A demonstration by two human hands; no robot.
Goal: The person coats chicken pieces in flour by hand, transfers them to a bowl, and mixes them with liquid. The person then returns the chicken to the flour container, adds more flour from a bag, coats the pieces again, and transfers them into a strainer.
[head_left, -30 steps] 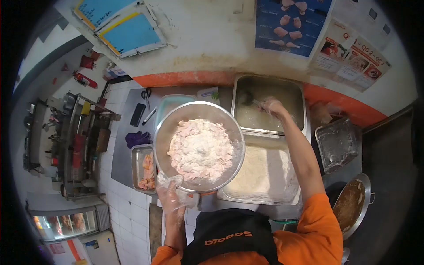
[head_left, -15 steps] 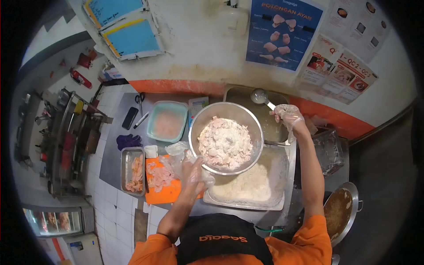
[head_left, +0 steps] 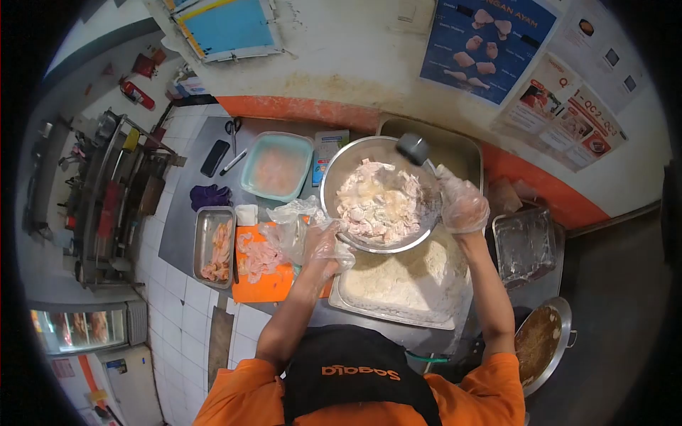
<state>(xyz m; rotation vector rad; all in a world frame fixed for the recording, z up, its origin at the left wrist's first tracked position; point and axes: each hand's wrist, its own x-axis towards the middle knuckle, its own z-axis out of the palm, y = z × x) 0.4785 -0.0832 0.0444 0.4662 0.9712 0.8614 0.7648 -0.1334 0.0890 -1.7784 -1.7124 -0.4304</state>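
Observation:
My right hand (head_left: pixel 463 202), in a clear plastic glove, is closed around the handle of a ladle (head_left: pixel 413 149). The ladle's cup is tipped over above the far right of a big steel bowl (head_left: pixel 383 147). Pale raw meat pieces (head_left: pixel 376 202) dusted with flour fill the bowl, with a wet-looking patch on top. My left hand (head_left: pixel 323 245), also gloved, grips the bowl's near left rim; its fingertips are partly hidden by loose plastic. Beneath the bowl's near side lies a steel tray of flour (head_left: pixel 405 284).
Left of the bowl are an orange cutting board (head_left: pixel 263 287) with meat scraps, a steel pan of trimmings (head_left: pixel 202 245) and a teal tub (head_left: pixel 277 167). A steel basin (head_left: pixel 462 153) sits behind. At right are a dark tray (head_left: pixel 522 245) and a pan of brown liquid (head_left: pixel 543 341).
My right hand has brought the ladle from over the back basin to above the bowl and tipped it. The flour on top now looks wetter. My left hand stays at the rim.

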